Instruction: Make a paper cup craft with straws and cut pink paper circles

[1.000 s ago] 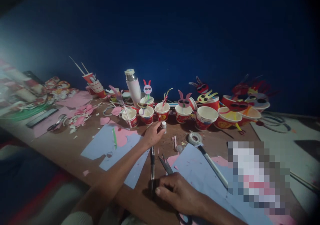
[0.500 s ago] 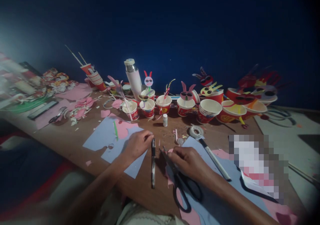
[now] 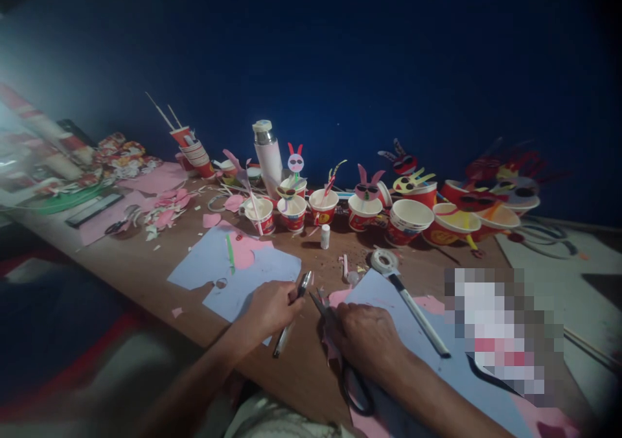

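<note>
At the near edge of a wooden table, what has the left hand got hold of?

A slim black pen, with the fingers curled shut around it and one end slanting toward seven o'clock. Half a second ago it lay upright on the wood beside that hand; now it is lifted and tilted.

And the right hand?

Spread over black-handled scissors, their blades nearly closed and pointing to ten o'clock, touching a pink paper scrap. The hand now covers more of them than before, with only a handle loop showing at six o'clock. Whether any fingers pass through the loops, I cannot tell.

What lies around them?

A pale blue sheet with pink cut paper sits under and beyond the left hand. Another blue sheet runs beside the right hand, with a roll of tape at one o'clock. A small white bottle stands at twelve, between the hands, below a row of red paper cups.

Anything hard to make out?

A pixelated patch at three o'clock hides what lies there, and both forearms run out of the frame at the bottom.
</note>
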`<state>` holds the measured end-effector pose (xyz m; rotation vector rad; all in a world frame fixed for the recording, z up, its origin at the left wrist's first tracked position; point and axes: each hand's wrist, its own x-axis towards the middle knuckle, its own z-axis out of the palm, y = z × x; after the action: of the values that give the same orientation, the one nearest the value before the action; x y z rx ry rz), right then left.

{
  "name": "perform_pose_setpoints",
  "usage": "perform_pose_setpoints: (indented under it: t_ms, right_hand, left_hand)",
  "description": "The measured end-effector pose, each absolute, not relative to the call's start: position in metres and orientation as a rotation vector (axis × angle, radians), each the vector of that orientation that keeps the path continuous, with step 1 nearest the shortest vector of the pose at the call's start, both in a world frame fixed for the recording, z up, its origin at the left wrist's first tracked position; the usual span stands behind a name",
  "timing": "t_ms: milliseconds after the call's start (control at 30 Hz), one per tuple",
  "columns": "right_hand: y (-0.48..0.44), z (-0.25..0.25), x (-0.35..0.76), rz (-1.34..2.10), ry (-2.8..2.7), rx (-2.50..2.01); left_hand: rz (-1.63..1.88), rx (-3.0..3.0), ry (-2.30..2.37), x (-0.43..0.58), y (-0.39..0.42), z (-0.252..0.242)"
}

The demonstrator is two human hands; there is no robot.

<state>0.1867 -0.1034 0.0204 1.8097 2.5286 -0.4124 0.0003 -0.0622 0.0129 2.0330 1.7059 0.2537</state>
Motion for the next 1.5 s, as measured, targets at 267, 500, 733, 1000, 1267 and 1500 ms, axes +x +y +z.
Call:
perform_pose_setpoints:
  t_ms: [267,500,733,1000,1267,1500]
  right_hand:
    - [-0.101,0.03,0.193,-0.547,2.582,1.783]
    - [-0.094,0.029,0.196,-2.455,2.171,1.558]
    - [-0.094,0.024,0.192,-2.614,2.163,1.725]
    - [-0.101,0.023,0.19,-1.405,2.649,1.809]
    - [-0.106,0.024,0.183,-1.503,2.598,1.823]
    - [-0.106,0.013,0.179,-1.701,2.592,2.038]
  left_hand:
    - [0.631,1.553,1.42,-0.017,-0.067,0.015]
    - [0.878,1.136,1.216,-0.017,-0.065,0.009]
    - [0.966,0.954,1.095,-0.017,-0.064,0.007]
    - [1.009,0.922,1.074,-0.029,-0.074,0.005]
    - [1.089,0.881,1.113,-0.04,-0.077,0.008]
    - [0.933,0.907,1.172,-0.018,-0.081,0.008]
